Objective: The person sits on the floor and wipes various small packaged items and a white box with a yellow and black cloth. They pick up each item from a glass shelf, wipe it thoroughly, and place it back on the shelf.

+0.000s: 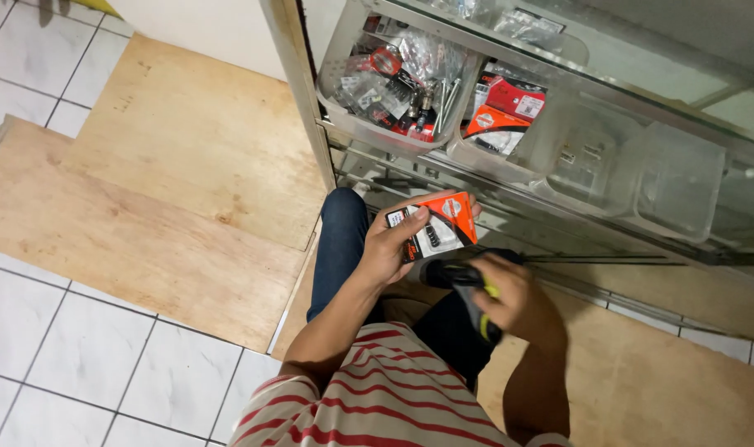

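A floor of pale square tiles (54,348) fills the left and lower left of the frame, seen from above; two overlapping sheets of bare plywood (170,182) lie across it from the upper left toward the centre, and more plywood shows at lower right; a glass display cabinet (559,91) with metal framing takes up the upper right, its far end cut off by the frame edge; inside it, clear plastic bins (377,124) sit in a row; the leftmost is packed with small bagged hardware and metal parts too jumbled to tell apart; the next holds red and orange packets (509,108); those further right are blurred by reflections on the glass; at lower centre the person's red-and-white striped shirt (377,397) and dark blue trousers (340,240) show, the legs mostly hidden; the left hand (389,248), just below centre, has its fingers wrapped around a small orange and black packet (435,225), thumb across its face, with contents too small to make out; just right of it, the right hand (509,298) is closed around a dark tool with a yellow-green stripe (472,285), blurred, its tip hidden beneath the packet.
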